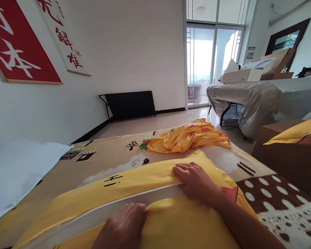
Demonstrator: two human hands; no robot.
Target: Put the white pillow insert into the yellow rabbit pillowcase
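Note:
A yellow pillowcase (145, 176) with "Hi" printed on it lies on the bed before me. Through its long opening a white pillow (160, 193) shows inside. My right hand (195, 180) is at the far flap near the right end of the opening, fingers bent over the cloth and thumb hidden. Lower and to the left, my left hand (123, 226) is curled at the near edge of the opening, slightly blurred, its fingertips partly hidden. Both hands appear closed on the pillowcase fabric.
A crumpled orange-yellow cloth (184, 138) lies farther back on the patterned blanket (269, 193). At left is a white pillow (23, 173). On the right stand a cardboard box (280, 155) with yellow fabric (300, 133) on it and a plastic-covered table (254, 97).

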